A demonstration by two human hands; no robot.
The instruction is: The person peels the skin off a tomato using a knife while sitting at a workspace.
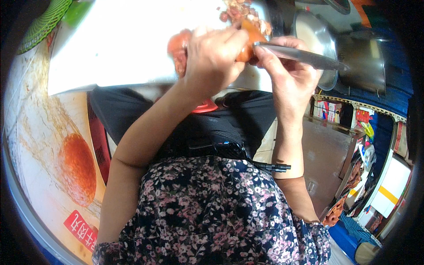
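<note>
My left hand [215, 56] is closed on an orange-brown piece of cooked meat [251, 31], gripping it from the left. My right hand [291, 66] holds a knife [304, 58], thumb against its near end, with the pointed metal end out to the right. The right fingertips meet the meat's right side, and the fingers hide part of it. On the white cutting board [126, 43], a reddish-brown piece of meat [180, 49] lies just left of my left hand. Chopped meat bits [243, 11] are heaped at the board's far side.
A metal basin [314, 33] and a large metal pot [362, 63] stand to the right. A green plastic basket [46, 25] is at the far left. Below right are a metal cabinet [319, 159] and shelves with packages. A printed panel [43, 132] bearing writing runs along the left.
</note>
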